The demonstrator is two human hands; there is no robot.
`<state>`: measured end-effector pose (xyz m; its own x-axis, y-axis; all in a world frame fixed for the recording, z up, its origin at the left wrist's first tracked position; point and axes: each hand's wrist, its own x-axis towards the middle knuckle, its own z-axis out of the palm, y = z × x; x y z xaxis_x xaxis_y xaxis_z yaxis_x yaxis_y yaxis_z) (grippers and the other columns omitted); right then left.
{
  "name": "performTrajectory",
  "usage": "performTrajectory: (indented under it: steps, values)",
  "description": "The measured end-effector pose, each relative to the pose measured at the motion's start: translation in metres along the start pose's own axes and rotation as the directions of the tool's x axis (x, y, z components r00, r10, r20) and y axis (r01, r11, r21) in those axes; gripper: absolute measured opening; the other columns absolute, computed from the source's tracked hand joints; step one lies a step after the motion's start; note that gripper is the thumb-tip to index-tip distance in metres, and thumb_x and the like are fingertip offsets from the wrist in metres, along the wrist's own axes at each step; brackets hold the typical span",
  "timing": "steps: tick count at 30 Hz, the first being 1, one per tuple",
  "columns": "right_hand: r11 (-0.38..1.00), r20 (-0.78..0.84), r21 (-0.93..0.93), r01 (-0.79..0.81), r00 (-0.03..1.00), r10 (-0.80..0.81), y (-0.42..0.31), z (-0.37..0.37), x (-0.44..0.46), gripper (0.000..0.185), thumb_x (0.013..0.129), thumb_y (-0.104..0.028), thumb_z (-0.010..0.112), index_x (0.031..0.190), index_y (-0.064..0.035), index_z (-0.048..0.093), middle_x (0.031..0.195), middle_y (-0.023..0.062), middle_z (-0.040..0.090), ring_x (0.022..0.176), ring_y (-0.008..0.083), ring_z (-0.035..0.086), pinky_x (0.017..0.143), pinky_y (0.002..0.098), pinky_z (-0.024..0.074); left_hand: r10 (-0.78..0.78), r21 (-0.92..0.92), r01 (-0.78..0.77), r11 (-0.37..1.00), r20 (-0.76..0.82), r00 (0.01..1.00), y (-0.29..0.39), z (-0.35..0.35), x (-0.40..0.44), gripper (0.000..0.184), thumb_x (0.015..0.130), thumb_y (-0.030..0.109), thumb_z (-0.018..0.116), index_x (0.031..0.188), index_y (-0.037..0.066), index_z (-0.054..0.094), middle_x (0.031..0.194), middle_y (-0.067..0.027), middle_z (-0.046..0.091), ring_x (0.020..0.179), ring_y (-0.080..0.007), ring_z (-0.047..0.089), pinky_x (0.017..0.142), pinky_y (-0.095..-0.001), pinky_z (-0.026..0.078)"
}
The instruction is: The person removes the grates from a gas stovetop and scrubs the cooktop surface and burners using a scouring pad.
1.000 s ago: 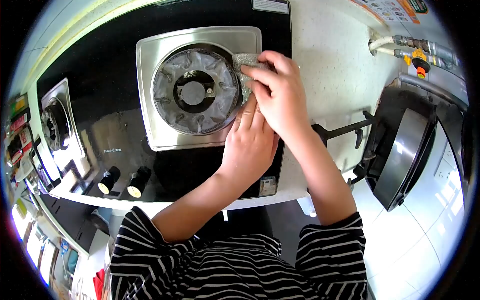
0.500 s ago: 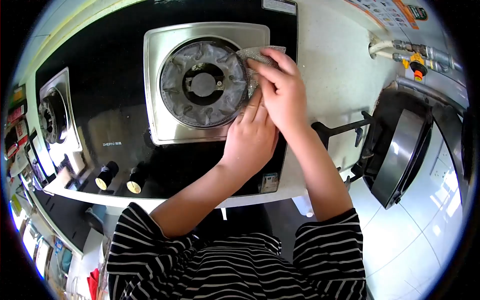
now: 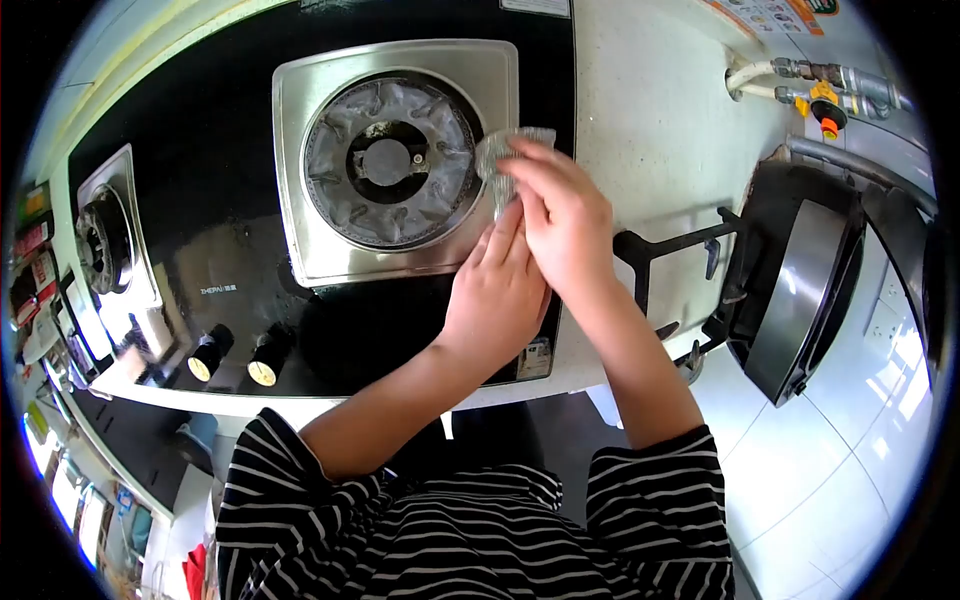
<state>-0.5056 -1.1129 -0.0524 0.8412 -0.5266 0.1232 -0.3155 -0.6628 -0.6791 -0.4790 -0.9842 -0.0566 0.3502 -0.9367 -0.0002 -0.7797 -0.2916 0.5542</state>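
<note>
My right hand [image 3: 568, 215] grips a grey mesh-like cloth [image 3: 500, 165] at the right side of the steel burner plate [image 3: 300, 262]. The cloth lies over the plate's right rim, close to the round grey burner [image 3: 330, 185], and part of it is hidden under my fingers. Directly below it, my left hand [image 3: 497, 305] lies with fingers stretched out on the plate's lower right corner. Its fingertips reach the cloth's lower end and overlap my right hand. The plate sits on a black glass gas hob [image 3: 400, 325].
At the far left is a second burner [image 3: 103, 245]. Two control knobs [image 3: 268, 358] stand at the hob's front. To the right, a black pan support [image 3: 675, 245] rests on the white counter [image 3: 640, 120]. Gas pipes with a yellow valve [image 3: 825, 95] come from the wall.
My right hand and the cloth have moved down and away from the burner's right edge. My left hand stays low beside it. The whole view has shifted slightly.
</note>
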Motion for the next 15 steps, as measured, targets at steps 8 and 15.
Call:
performTrajectory:
  steps: [8,15]
  values:
    - [0.992,0.009,-0.087,0.091,0.996,-0.09,0.003,-0.003,-0.008,0.022,0.084,0.005,0.063,0.103,-0.0051,0.069,0.118,0.0107,0.07,0.106,0.0333,0.067,0.088,0.0418,0.0555,0.01,-0.007,-0.01,1.0,0.023,1.0,0.005,0.001,-0.008,0.057,0.086,0.026,0.066,0.133,-0.005,0.055,0.139,-0.0258,0.052,0.135,-0.0398,0.047,0.111,-0.046,0.043]
    - [0.99,0.079,-0.085,0.114,0.991,-0.108,0.003,-0.01,-0.011,0.022,0.079,0.008,0.06,0.098,-0.0024,0.063,0.118,0.0121,0.067,0.107,0.035,0.065,0.09,0.0432,0.0536,0.076,-0.002,-0.076,0.997,0.0,0.997,0.003,0.008,-0.013,0.055,0.085,0.027,0.067,0.129,-0.005,0.058,0.136,-0.0264,0.053,0.136,-0.0424,0.045,0.11,-0.0482,0.043]
